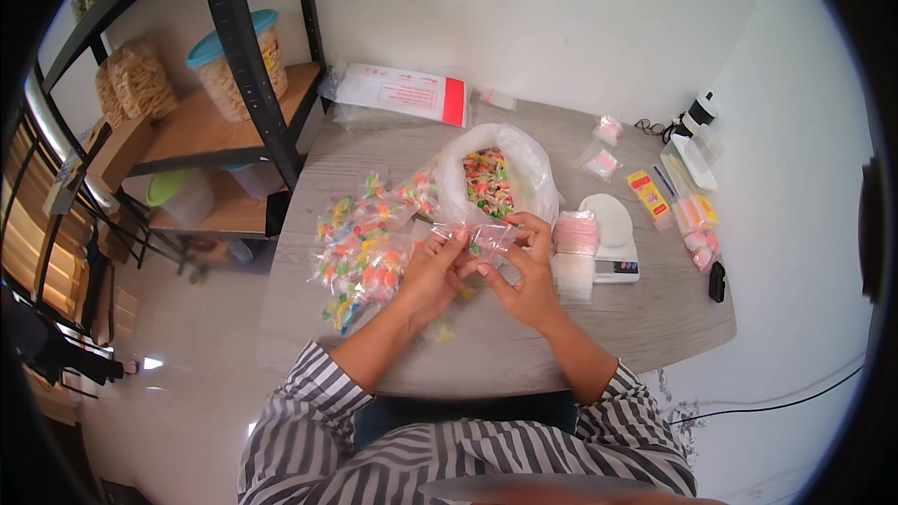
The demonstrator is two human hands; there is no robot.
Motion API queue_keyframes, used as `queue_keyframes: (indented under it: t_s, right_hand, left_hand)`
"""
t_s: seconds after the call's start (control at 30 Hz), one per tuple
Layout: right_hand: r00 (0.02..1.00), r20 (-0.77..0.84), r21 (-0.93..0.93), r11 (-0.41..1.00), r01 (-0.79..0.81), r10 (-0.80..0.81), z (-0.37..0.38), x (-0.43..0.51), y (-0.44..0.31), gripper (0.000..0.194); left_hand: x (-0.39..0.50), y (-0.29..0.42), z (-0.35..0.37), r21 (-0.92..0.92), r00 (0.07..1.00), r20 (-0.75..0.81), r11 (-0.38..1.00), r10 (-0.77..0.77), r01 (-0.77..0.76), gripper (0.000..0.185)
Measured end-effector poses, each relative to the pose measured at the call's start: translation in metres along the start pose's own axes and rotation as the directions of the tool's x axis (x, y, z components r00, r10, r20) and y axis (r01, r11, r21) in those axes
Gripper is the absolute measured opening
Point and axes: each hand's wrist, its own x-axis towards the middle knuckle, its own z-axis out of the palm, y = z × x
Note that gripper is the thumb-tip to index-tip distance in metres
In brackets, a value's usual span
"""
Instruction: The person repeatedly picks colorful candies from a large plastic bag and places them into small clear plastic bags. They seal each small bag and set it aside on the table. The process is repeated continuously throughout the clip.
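Between my hands, just in front of a large open plastic bag of wrapped candies (489, 179), is a small clear plastic bag (491, 240) with a few colourful pieces in it. My left hand (436, 266) pinches its left side between thumb and fingers. My right hand (525, 268) has its fingers on the bag's right side. Many small filled candy bags (372, 252) lie in a pile left of my left hand. Stacks of empty zip bags (576, 233) with pink edges lie right of my right hand, beside a white digital kitchen scale (617, 270).
A white and red plastic package (400, 95) lies at the back left. At the right are a yellow and red box (649, 195), a white tray (691, 161), small packets (698, 238) and a black object (716, 282). A shelf (210, 140) with snack tubs stands left.
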Motion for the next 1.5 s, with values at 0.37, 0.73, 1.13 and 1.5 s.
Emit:
queue_keyframes:
  t_s: [0.37, 0.73, 1.13, 1.5]
  right_hand:
    - [0.998, 0.061, 0.025, 1.000, 0.014, -0.015, -0.008, 0.000, -0.001, 0.042]
    - [0.996, -0.005, -0.041, 0.995, 0.088, -0.088, -0.025, 0.012, 0.001, 0.030]
    - [0.989, 0.122, -0.285, 0.958, -0.040, 0.078, -0.038, 0.039, 0.045, 0.014]
    - [0.973, 0.184, -0.312, 0.947, -0.079, 0.142, -0.021, 0.047, 0.053, 0.014]
  left_hand:
    - [0.000, -0.002, -0.001, -0.008, 1.000, 0.004, 1.000, -0.016, 0.016, 0.020]
    - [0.006, -0.001, -0.006, 0.027, 0.997, -0.049, 0.998, 0.055, -0.054, 0.022]
    - [0.007, 0.005, -0.003, 0.047, 0.988, -0.116, 0.994, 0.106, -0.102, 0.020]
    - [0.007, 0.003, -0.003, -0.005, 0.985, -0.118, 0.991, 0.129, -0.130, 0.020]
